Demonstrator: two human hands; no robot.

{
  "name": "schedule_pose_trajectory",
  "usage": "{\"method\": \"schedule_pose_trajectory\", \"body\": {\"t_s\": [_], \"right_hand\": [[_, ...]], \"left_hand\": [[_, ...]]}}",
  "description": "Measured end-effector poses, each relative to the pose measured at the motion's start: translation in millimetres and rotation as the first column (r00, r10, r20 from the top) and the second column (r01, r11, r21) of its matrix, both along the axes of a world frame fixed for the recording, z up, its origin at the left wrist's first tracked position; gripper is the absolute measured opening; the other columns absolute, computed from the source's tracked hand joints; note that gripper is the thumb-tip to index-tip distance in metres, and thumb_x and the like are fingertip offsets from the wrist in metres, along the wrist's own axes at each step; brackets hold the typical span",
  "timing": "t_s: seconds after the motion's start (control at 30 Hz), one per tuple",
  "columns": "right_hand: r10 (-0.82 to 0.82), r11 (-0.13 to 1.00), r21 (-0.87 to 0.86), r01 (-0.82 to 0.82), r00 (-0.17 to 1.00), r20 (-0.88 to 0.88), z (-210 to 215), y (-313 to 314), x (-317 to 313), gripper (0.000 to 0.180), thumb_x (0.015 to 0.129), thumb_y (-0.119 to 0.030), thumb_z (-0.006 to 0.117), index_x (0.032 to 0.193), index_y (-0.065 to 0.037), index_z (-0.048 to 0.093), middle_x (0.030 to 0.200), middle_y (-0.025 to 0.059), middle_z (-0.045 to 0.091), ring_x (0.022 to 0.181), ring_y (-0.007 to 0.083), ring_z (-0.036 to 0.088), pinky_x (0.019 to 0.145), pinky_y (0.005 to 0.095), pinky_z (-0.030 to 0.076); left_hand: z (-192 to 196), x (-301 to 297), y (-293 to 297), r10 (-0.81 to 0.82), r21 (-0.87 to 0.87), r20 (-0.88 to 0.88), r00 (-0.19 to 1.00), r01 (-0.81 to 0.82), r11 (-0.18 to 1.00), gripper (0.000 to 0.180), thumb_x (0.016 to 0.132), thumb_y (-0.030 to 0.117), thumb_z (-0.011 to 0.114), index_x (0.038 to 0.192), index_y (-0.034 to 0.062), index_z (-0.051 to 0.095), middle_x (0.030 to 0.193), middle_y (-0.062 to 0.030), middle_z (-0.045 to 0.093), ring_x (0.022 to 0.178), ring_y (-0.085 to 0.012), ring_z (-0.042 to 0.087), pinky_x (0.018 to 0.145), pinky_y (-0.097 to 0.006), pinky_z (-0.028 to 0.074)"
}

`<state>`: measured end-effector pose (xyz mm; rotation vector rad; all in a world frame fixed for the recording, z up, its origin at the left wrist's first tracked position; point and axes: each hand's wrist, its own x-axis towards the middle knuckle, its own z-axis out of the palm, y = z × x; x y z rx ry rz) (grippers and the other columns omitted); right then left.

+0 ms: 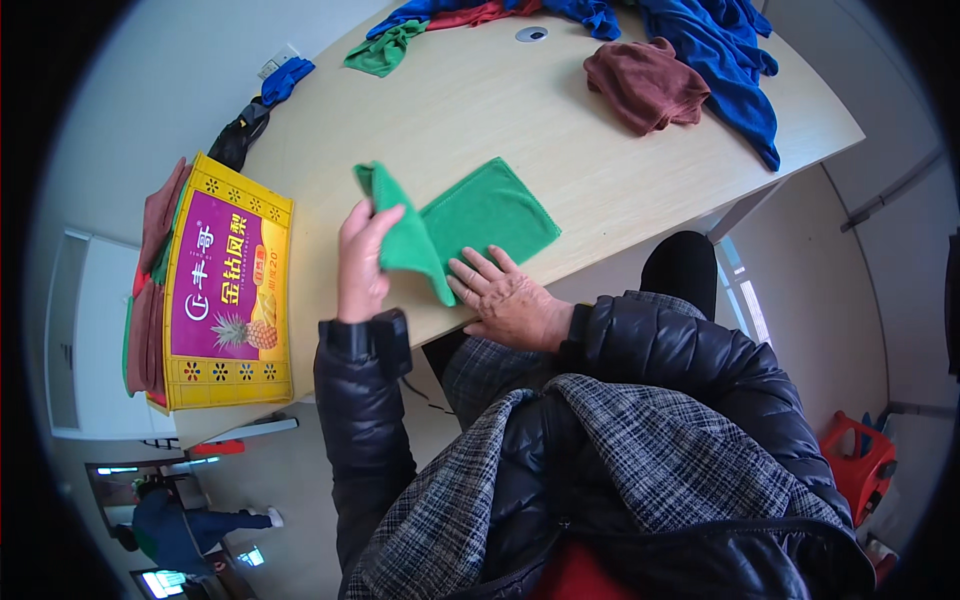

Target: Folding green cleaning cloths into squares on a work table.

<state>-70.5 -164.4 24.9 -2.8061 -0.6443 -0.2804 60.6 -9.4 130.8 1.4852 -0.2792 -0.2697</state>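
A green cloth (480,215) lies on the pale wooden table (520,110) near its front edge. My left hand (362,262) grips the cloth's left part and lifts it off the table, folding it over. My right hand (505,298) lies flat with fingers spread, pressing the cloth's near edge down onto the table. Both forearms wear black padded sleeves.
A yellow and purple cardboard box (228,285) stands at the table's left, with folded cloths (150,290) stacked beyond it. A brown cloth (645,85), blue cloths (725,60), a small green cloth (382,50) and a red one lie at the far side. A person (180,525) walks on the floor below.
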Motion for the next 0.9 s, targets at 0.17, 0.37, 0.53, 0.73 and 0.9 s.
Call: {"method": "schedule_pose_trajectory", "body": {"t_s": [0.17, 0.37, 0.53, 0.73, 0.9], "right_hand": [[0.063, 0.998, 0.005, -0.063, 0.998, 0.019, 1.0, -14.1, -15.5, 0.073, 0.091, -0.050, 0.063, 0.145, -0.004, 0.046, 0.154, 0.0169, 0.041, 0.145, 0.0354, 0.035, 0.122, 0.0541, 0.022], [0.124, 0.988, -0.080, -0.133, 0.986, -0.110, 11.7, -24.1, -24.1, 0.053, 0.088, -0.049, 0.063, 0.123, -0.009, 0.067, 0.129, 0.0121, 0.063, 0.132, 0.0338, 0.048, 0.116, 0.0506, 0.030], [0.123, 0.992, 0.017, -0.124, 0.992, 0.028, -25.7, -23.7, -15.2, 0.037, 0.085, -0.045, 0.066, 0.100, -0.013, 0.075, 0.113, 0.0106, 0.069, 0.127, 0.0322, 0.050, 0.113, 0.0476, 0.033], [0.167, 0.985, -0.026, -0.168, 0.985, -0.050, 4.3, -28.6, -18.8, 0.032, 0.084, -0.040, 0.064, 0.090, -0.011, 0.075, 0.098, 0.0105, 0.071, 0.128, 0.0332, 0.049, 0.117, 0.0510, 0.029], [0.123, 0.991, 0.030, -0.129, 0.980, 0.154, -5.8, -30.5, -18.3, 0.029, 0.084, -0.035, 0.062, 0.087, -0.010, 0.074, 0.095, 0.0101, 0.071, 0.128, 0.0335, 0.050, 0.120, 0.0529, 0.026]], "left_hand": [[-40.6, 25.7, -59.9, -0.136, 0.329, 0.124, 0.983, 0.089, 0.940, 0.018, 0.085, 0.017, 0.071, 0.083, 0.0031, 0.061, 0.076, -0.0026, 0.064, 0.069, -0.0129, 0.059, 0.065, -0.033, 0.047], [-79.0, 19.9, -103.5, -0.214, 0.610, 0.293, 0.932, -0.010, 0.793, 0.027, 0.079, 0.021, 0.073, 0.077, -0.0003, 0.056, 0.066, -0.0098, 0.059, 0.062, -0.0173, 0.058, 0.060, -0.038, 0.047], [-77.1, 3.6, -117.2, -0.237, 0.643, 0.367, 0.900, -0.062, 0.763, 0.026, 0.082, 0.016, 0.073, 0.074, 0.0017, 0.052, 0.066, -0.0025, 0.055, 0.060, -0.0110, 0.051, 0.055, -0.034, 0.043], [-84.2, 18.3, -100.0, -0.109, 0.519, 0.343, 0.933, -0.091, 0.850, 0.028, 0.079, 0.020, 0.071, 0.074, -0.0011, 0.053, 0.066, -0.0151, 0.061, 0.059, -0.0302, 0.060, 0.060, -0.043, 0.049], [-69.7, 12.8, -106.2, -0.020, 0.523, 0.398, 0.917, -0.209, 0.826, 0.026, 0.079, 0.017, 0.071, 0.075, -0.0009, 0.054, 0.066, -0.0139, 0.061, 0.060, -0.0266, 0.061, 0.059, -0.042, 0.049]]}}
